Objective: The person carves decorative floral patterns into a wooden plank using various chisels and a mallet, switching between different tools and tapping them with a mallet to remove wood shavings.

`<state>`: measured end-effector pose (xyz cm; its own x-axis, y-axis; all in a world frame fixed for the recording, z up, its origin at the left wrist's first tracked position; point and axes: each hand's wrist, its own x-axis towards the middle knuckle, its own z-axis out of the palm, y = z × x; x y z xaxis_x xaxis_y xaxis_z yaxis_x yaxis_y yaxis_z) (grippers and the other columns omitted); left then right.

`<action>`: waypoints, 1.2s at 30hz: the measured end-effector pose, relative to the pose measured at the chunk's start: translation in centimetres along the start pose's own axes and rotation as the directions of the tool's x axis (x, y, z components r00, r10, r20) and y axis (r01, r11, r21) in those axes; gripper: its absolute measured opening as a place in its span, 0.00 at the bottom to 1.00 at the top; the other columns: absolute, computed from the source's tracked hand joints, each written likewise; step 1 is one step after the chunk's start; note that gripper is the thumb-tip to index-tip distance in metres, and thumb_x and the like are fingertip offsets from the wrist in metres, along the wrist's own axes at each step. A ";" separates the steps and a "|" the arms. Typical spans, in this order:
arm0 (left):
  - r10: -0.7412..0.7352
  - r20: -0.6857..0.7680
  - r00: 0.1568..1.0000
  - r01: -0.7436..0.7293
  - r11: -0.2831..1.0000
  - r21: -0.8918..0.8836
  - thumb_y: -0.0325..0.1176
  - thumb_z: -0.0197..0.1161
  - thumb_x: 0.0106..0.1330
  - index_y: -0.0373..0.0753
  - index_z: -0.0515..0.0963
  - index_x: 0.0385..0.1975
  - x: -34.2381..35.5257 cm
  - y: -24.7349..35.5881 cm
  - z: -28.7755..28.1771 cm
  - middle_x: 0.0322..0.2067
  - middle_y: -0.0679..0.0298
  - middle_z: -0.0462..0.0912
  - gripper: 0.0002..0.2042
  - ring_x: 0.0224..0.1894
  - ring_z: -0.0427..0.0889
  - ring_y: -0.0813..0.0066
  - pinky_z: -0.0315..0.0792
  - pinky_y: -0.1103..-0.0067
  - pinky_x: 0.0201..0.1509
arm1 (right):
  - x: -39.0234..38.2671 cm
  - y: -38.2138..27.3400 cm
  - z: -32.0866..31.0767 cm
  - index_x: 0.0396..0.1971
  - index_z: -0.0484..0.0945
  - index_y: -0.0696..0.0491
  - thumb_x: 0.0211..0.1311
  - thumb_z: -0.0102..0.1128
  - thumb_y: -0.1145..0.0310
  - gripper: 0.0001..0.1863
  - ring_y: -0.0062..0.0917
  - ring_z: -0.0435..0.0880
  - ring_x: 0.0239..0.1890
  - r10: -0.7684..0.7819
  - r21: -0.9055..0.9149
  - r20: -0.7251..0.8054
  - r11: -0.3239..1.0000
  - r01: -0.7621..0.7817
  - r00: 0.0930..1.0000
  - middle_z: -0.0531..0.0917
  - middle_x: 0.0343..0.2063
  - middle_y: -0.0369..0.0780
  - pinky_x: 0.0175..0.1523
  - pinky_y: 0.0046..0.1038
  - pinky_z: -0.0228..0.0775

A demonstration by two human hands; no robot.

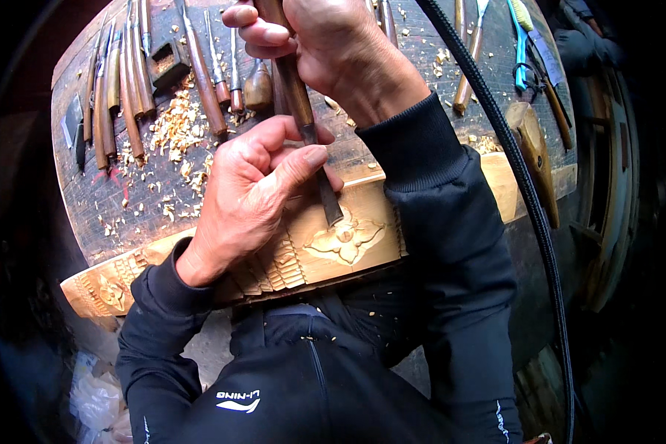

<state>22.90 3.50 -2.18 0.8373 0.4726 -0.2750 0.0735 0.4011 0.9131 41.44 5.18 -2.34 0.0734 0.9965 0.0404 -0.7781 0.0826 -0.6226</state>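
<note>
A pale wooden board [377,194] lies across the near edge of the workbench, carved with a four-petalled flower [345,238] and rows of ridged pattern. My right hand [325,44] is wrapped round the upper wooden handle of a carving chisel [301,96]. Lower down, my left hand [255,181] pinches the same chisel near its metal blade, with the heel of the hand over the board. The blade slants down, and its tip meets the flower's upper petal. My left hand and forearm hide part of the carving.
Several wooden-handled chisels [129,89] lie at the bench's far left, beside wood shavings [177,129] and a dark sharpening block [169,65]. A wooden mallet [531,148] rests at the right near a blue-handled brush [522,44]. A black braided cable [525,174] hangs down in front of the bench.
</note>
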 end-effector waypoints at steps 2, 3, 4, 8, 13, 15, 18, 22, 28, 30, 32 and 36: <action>-0.016 0.036 0.999 0.017 1.000 -0.023 0.34 0.63 0.84 0.30 0.78 0.52 0.7 -0.1 0.8 0.37 0.58 0.93 0.12 0.37 0.85 0.85 0.75 0.86 0.40 | -2.9 -1.3 0.4 0.45 0.75 0.53 0.88 0.49 0.50 0.20 0.16 0.66 0.13 -0.010 -0.021 -0.066 1.000 0.008 0.998 0.79 0.25 0.36 0.16 0.19 0.54; -0.027 0.020 0.999 0.027 1.000 -0.011 0.34 0.63 0.83 0.30 0.78 0.50 0.5 -0.3 0.4 0.37 0.58 0.93 0.11 0.37 0.85 0.85 0.75 0.86 0.40 | -4.7 -1.0 1.0 0.45 0.75 0.53 0.88 0.49 0.50 0.20 0.16 0.66 0.13 -0.004 -0.002 -0.072 1.000 0.004 0.997 0.79 0.25 0.36 0.16 0.19 0.54; -0.037 0.003 0.999 0.037 0.999 -0.001 0.34 0.63 0.83 0.30 0.78 0.49 0.3 -0.5 -0.1 0.37 0.58 0.93 0.11 0.37 0.85 0.85 0.75 0.87 0.40 | -4.4 -0.7 0.4 0.45 0.75 0.53 0.88 0.49 0.50 0.20 0.16 0.66 0.13 0.002 0.017 -0.079 1.000 0.000 0.997 0.79 0.25 0.36 0.16 0.19 0.54; -0.017 0.053 0.998 0.016 1.000 0.026 0.35 0.62 0.84 0.32 0.77 0.52 0.5 -0.5 -0.4 0.40 0.54 0.92 0.11 0.43 0.91 0.72 0.84 0.78 0.49 | -4.4 -0.7 0.2 0.45 0.75 0.53 0.88 0.49 0.50 0.20 0.16 0.66 0.13 0.011 0.023 -0.138 1.000 -0.008 0.990 0.79 0.25 0.36 0.16 0.19 0.54; -0.012 0.048 0.999 0.009 0.999 0.051 0.37 0.62 0.84 0.32 0.74 0.59 0.4 0.1 -0.1 0.43 0.52 0.92 0.15 0.47 0.93 0.66 0.87 0.75 0.54 | -4.6 -0.9 -0.5 0.45 0.75 0.53 0.88 0.49 0.50 0.20 0.16 0.66 0.13 0.025 0.035 -0.204 0.999 -0.018 0.979 0.79 0.25 0.36 0.16 0.19 0.54; -0.009 0.047 0.999 0.006 0.997 0.075 0.35 0.62 0.83 0.32 0.73 0.59 0.2 0.0 -0.5 0.43 0.51 0.92 0.15 0.47 0.93 0.66 0.86 0.74 0.54 | -5.4 -0.8 -0.1 0.45 0.75 0.53 0.88 0.49 0.50 0.20 0.16 0.66 0.13 0.033 0.041 -0.220 0.999 -0.025 0.975 0.78 0.25 0.36 0.16 0.19 0.54; -0.003 0.063 0.998 -0.002 0.997 0.072 0.33 0.63 0.83 0.32 0.73 0.59 0.2 -0.2 -0.3 0.43 0.50 0.92 0.14 0.47 0.93 0.65 0.86 0.73 0.55 | -4.8 -1.0 -0.4 0.45 0.75 0.53 0.88 0.49 0.50 0.20 0.16 0.66 0.13 0.032 0.035 -0.257 0.999 -0.024 0.966 0.78 0.25 0.36 0.16 0.19 0.54; -0.001 0.056 0.998 -0.002 0.999 0.053 0.31 0.63 0.82 0.31 0.73 0.59 -0.2 -0.1 -0.3 0.43 0.49 0.92 0.14 0.47 0.93 0.65 0.86 0.72 0.57 | -2.5 -0.2 -0.8 0.45 0.75 0.53 0.88 0.49 0.50 0.19 0.16 0.66 0.13 0.029 0.039 -0.288 0.999 -0.019 0.957 0.78 0.25 0.36 0.16 0.19 0.54; 0.041 0.046 0.998 -0.041 0.999 0.003 0.29 0.65 0.81 0.28 0.73 0.59 -0.1 -0.2 0.2 0.41 0.54 0.93 0.15 0.47 0.91 0.74 0.82 0.79 0.56 | -2.8 -1.0 -1.0 0.45 0.75 0.52 0.88 0.49 0.50 0.19 0.16 0.66 0.13 0.018 0.031 -0.352 0.999 -0.007 0.936 0.78 0.25 0.35 0.16 0.19 0.55; 0.044 0.048 0.998 -0.045 0.999 0.026 0.29 0.65 0.80 0.28 0.73 0.59 -0.2 -0.1 0.0 0.40 0.54 0.93 0.15 0.47 0.91 0.74 0.82 0.79 0.56 | -3.3 -0.9 -0.3 0.45 0.75 0.52 0.88 0.49 0.51 0.19 0.16 0.66 0.13 0.015 0.032 -0.369 0.999 -0.003 0.929 0.78 0.25 0.35 0.16 0.19 0.55; 0.043 0.051 0.998 -0.046 0.997 0.058 0.29 0.65 0.80 0.28 0.73 0.60 -0.3 -0.1 -0.2 0.40 0.54 0.93 0.16 0.47 0.91 0.74 0.82 0.78 0.56 | -3.0 -1.3 -0.1 0.45 0.75 0.52 0.88 0.49 0.51 0.19 0.16 0.66 0.13 0.011 0.032 -0.386 0.999 0.001 0.922 0.78 0.25 0.35 0.16 0.19 0.55; 0.057 0.046 0.997 -0.057 0.998 0.010 0.27 0.66 0.79 0.28 0.73 0.60 -0.5 -0.1 -0.1 0.41 0.54 0.92 0.16 0.47 0.92 0.73 0.83 0.78 0.56 | -3.4 -1.4 0.2 0.45 0.75 0.52 0.88 0.49 0.51 0.19 0.16 0.66 0.13 0.005 0.033 -0.420 0.999 0.009 0.908 0.78 0.25 0.35 0.16 0.19 0.55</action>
<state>22.44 3.33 -2.13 0.8642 0.4579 -0.2086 0.0307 0.3659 0.9301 42.11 1.67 -1.47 0.3243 0.8988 -0.2949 -0.7975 0.0922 -0.5962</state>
